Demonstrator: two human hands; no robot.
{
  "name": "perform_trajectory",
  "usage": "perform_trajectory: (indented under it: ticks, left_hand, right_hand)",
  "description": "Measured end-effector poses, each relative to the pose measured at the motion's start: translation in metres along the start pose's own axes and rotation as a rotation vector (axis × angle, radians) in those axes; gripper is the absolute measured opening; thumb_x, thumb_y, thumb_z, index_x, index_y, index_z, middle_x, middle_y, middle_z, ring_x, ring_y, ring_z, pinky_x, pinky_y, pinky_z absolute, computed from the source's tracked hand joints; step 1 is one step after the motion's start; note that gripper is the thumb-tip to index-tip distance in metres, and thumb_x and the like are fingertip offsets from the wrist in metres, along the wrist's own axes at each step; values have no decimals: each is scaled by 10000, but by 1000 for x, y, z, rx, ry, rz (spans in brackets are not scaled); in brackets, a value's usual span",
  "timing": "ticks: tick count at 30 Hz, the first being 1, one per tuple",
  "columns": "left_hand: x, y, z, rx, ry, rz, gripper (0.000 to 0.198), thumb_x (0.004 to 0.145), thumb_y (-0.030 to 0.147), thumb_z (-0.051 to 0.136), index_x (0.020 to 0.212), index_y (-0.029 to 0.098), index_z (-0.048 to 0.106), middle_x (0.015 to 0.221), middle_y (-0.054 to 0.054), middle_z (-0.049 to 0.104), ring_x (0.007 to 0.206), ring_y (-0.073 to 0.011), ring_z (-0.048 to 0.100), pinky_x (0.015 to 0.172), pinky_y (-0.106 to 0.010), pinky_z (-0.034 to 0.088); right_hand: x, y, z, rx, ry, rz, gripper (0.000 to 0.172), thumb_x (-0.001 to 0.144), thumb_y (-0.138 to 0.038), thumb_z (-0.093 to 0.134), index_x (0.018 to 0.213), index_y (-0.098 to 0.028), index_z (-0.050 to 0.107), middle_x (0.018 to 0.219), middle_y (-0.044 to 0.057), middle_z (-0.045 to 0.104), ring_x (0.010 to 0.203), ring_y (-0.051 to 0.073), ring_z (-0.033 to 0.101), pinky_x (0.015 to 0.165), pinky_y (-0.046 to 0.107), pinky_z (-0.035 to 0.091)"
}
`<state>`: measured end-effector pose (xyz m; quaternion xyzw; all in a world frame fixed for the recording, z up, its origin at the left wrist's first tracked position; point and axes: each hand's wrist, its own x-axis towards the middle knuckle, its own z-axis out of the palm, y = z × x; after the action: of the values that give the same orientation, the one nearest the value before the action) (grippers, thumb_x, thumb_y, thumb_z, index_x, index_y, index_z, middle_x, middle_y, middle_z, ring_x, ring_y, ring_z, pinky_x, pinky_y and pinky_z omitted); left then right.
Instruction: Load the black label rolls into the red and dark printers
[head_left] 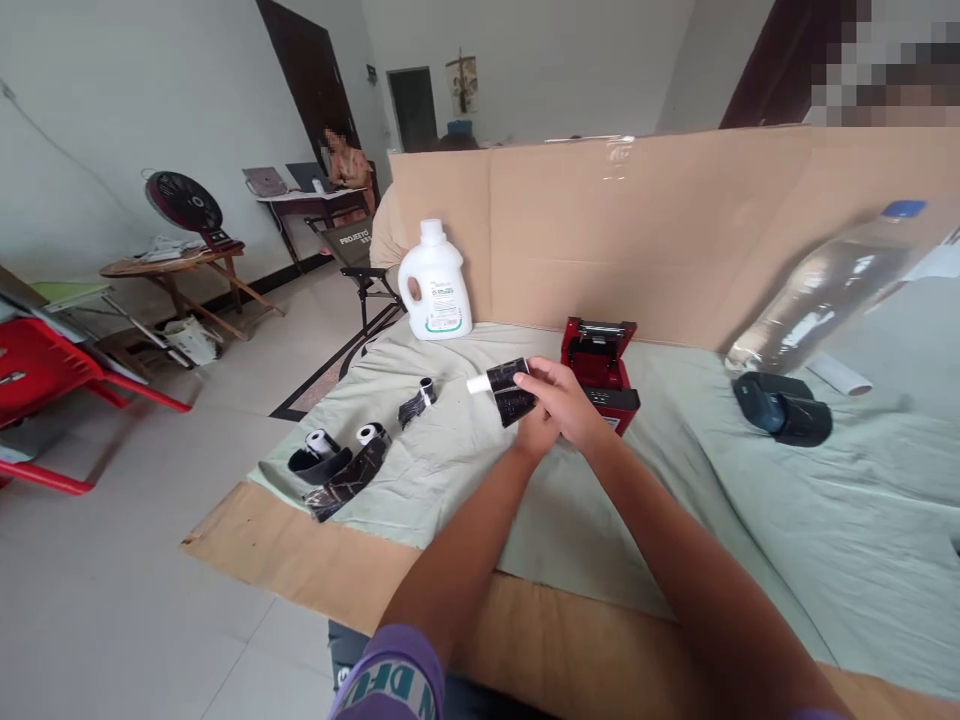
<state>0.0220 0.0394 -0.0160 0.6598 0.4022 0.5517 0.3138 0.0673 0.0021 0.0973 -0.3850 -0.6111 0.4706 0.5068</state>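
Observation:
Both of my hands are closed on a roll of glossy black ribbon with a white core sticking out at its left. My right hand grips the roll's right end from above, thumb across it. Beneath, my left hand is partly hidden by the ribbon and the right hand. Just behind them stands a red and black printer, its lid raised. To the left on the cloth lie more black strips with white cores: a small roll, a long strip and a curled one.
A white jug stands at the back left, before a cardboard screen. At the right are a large clear bottle, a black curled item and a white tube. The wooden table edge runs along the front. Another person sits far off.

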Motion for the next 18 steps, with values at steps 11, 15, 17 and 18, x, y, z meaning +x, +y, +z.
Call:
perform_trajectory:
  ticks: [11, 15, 17, 18]
  left_hand:
    - [43, 36, -49, -227, 232, -18, 530, 1003, 533, 355, 1333, 184, 578, 1331, -148, 661, 1217, -233, 647, 944, -375, 551]
    - [48, 82, -61, -6, 64, 95, 608, 917, 534, 575, 1426, 207, 518, 1449, -127, 576, 1300, -265, 581, 1022, -386, 511]
    - [47, 97, -64, 153, 47, 92, 762, 836, 513, 691, 1481, 184, 454, 1474, -144, 546, 1291, -288, 579, 1031, -390, 503]
    - [46, 102, -65, 223, 37, 83, 815, 822, 504, 706, 1505, 166, 417, 1462, -155, 552, 1281, -295, 583, 1035, -396, 497]
  right_hand:
    - [-5, -25, -75, 274, 243, 83, 298, 695, -440, 774, 846, -208, 665, 775, 1, 644, 755, 173, 626, 697, 304, 502]
    - [0, -12, -64, 229, 341, 71, 273, 672, -412, 784, 738, -211, 612, 661, -42, 533, 615, 106, 506, 581, 251, 405]
    - [1, -9, -58, 231, 326, 85, 285, 664, -384, 780, 673, -214, 551, 596, -61, 447, 554, 87, 426, 532, 248, 335]
    - [0, -8, -57, 238, 300, 102, 295, 658, -364, 778, 652, -215, 524, 580, -66, 421, 540, 82, 404, 520, 250, 310]
